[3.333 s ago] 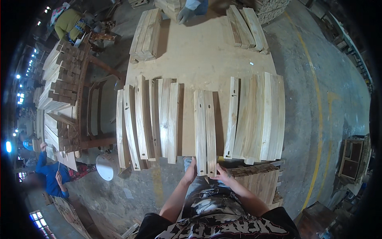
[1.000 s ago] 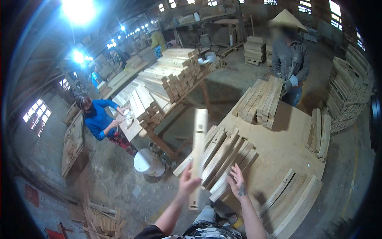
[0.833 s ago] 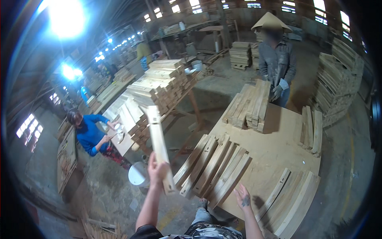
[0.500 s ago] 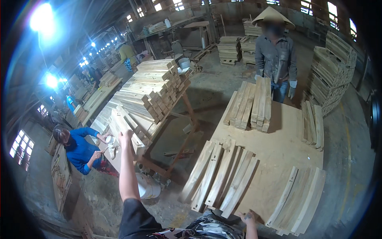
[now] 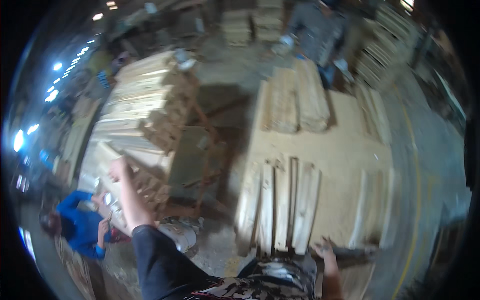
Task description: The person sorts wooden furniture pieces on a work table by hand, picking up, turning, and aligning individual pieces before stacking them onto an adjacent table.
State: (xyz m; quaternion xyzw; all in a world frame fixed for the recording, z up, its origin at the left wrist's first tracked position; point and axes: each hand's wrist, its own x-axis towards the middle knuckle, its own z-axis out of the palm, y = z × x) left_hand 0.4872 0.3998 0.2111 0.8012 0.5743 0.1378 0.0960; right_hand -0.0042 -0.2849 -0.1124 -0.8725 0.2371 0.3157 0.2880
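My left arm reaches out to the table at the left. My left hand (image 5: 120, 170) is closed at the near end of a pale wooden slat (image 5: 106, 152), among other pieces there; motion blur softens the grip. My right hand (image 5: 325, 248) is low at the near edge of the right-hand table (image 5: 340, 200), fingers apart and nothing seen in them. Just left of it lies a row of slats (image 5: 282, 207), some with slots near their ends. Another group of slats (image 5: 372, 210) rests to its right.
A large stack of timber (image 5: 135, 107) fills the left table. A co-worker in blue (image 5: 87, 225) handles a small white container beside it. A white bucket (image 5: 180, 236) stands on the floor between the tables. Across the right table, near bundled slats (image 5: 300, 97), stands another person (image 5: 320, 35).
My view has swung, shifting the scene left and blurring it. My left hand stays closed at the slats on the left table; my right hand remains by the near table edge.
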